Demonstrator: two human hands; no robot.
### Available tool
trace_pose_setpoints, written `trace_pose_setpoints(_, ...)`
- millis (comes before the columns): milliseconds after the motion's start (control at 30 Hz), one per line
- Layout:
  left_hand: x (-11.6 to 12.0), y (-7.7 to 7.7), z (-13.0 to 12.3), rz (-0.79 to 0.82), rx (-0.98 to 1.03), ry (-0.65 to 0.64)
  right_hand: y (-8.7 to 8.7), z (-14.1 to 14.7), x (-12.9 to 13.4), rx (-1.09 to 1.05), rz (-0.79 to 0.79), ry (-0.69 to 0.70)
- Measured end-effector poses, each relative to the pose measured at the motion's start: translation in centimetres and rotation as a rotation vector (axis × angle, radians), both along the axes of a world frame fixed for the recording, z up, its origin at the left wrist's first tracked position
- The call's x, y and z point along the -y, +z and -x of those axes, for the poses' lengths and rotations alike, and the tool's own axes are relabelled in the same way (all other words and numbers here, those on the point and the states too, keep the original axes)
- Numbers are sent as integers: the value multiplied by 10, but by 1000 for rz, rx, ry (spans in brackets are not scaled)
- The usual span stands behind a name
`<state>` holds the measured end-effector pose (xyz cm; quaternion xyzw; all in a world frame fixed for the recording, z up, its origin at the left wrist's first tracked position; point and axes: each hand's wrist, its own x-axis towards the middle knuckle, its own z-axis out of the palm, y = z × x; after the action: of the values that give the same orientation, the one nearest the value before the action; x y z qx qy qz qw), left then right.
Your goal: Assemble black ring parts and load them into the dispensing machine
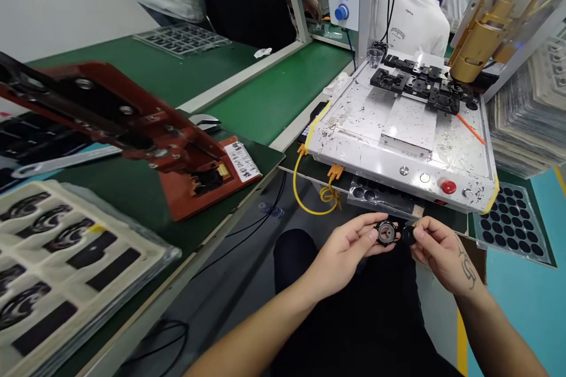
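Above my lap, my left hand (360,241) pinches a black round watch case (387,233) with a ring-shaped opening, its fingers behind the case and the thumb on its edge. Close by on the right, my right hand (433,247) grips a small black disc (409,235) between thumb and fingers. Case and disc are side by side, nearly touching. Whether the disc is a cover or another part, I cannot tell. Beyond my hands stands a white machine (398,129) with black fixtures (420,82) on top.
A red hand press (194,171) stands on the left green bench beside a stack of parts trays (88,247). A sheet of black discs (510,221) lies at right. Yellow cable (300,200) loops below the machine. More trays (530,106) are stacked right. Other people sit beyond.
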<state>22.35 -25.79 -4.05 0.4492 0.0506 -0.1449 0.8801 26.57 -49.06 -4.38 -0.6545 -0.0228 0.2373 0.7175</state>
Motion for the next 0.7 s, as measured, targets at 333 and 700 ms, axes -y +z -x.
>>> trace_pose_setpoints(333,-1,0,-1,86,-60,6,6,2,-4,100,99,-20)
trace_pose_setpoints(700,1,3,1,76,-60,6,12,-1,-8,271,152,6)
